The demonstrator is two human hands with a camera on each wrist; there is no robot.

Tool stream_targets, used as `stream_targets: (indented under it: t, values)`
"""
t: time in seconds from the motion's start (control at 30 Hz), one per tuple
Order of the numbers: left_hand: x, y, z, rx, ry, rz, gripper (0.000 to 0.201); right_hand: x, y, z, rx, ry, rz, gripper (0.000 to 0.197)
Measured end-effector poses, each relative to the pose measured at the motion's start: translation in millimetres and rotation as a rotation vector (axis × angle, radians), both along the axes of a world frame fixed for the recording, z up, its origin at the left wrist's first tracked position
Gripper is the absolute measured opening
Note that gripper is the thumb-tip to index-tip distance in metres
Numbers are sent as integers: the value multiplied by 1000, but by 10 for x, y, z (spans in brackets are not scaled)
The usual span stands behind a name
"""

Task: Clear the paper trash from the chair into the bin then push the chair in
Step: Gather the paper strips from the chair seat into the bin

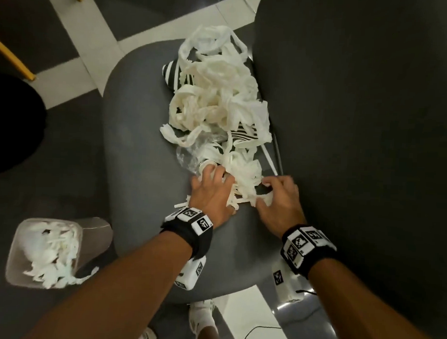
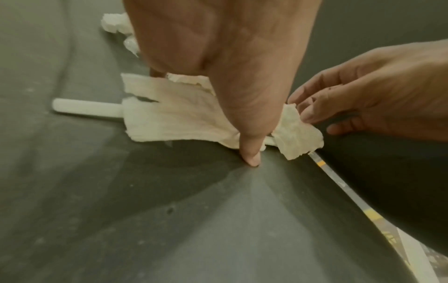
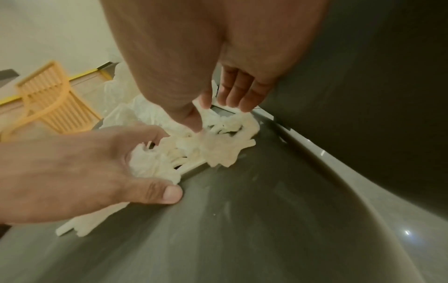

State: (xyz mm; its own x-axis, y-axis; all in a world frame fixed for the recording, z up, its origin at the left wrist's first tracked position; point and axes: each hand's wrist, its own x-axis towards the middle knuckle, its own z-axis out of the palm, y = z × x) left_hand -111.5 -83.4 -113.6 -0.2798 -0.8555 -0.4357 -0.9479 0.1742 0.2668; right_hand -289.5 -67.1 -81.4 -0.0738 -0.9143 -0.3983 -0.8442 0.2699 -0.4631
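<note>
A long heap of white paper strips (image 1: 214, 98) lies along the grey chair seat (image 1: 137, 141), close to the dark chair back (image 1: 345, 123). My left hand (image 1: 221, 189) digs curled fingers into the near end of the heap, its thumb (image 2: 252, 159) pressed on the seat. Beside it my right hand (image 1: 264, 193) pinches a clump of strips (image 3: 218, 149) between thumb and curled fingers. The translucent bin (image 1: 20, 238) stands on the floor at the lower left, with paper strips inside.
A black-and-white striped item (image 1: 171, 73) and clear plastic wrap (image 1: 190, 153) lie under the paper. Loose strips (image 1: 183, 203) stick out by my left wrist. A yellow chair (image 3: 55, 103) stands behind. A black round object (image 1: 13, 124) is at the left.
</note>
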Motion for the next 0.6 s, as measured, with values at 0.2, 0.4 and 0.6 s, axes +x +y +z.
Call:
stream_targets:
  t: [0.2,0.4,0.6]
  values:
    - [295,-45,-24,15,93,-115,33,221,-81,-89,46,80,273,116]
    - [604,234,14,152,269,-34,15,539,22,-134,180,138,585,114]
    - [845,658,-19,181,352,104,10,854,216,-157,179,26,632,57]
